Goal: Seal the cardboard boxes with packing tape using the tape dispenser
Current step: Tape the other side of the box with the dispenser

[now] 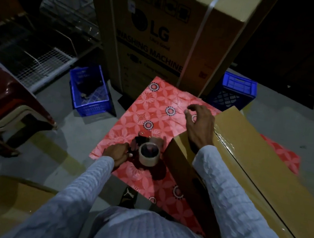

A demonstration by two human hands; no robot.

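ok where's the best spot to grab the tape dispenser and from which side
Probably by its handle, from the near left, as the left hand does now, fist closed around it. The roll sits on the far right end with its open core facing up, so it is wide and free to turn, a poor hold. The handle end points toward the person, clear of the box on the right.

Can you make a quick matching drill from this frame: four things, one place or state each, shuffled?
Things:
1. tape dispenser
2. right hand
3. cardboard box
4. washing machine box

Places or states:
A. open, fingers spread above the red patterned cloth
B. standing upright behind the cloth
C. lying at the right, clear tape along its top seam
D. held in the left hand

Pairs: 1-D, 2-A, 3-C, 4-B
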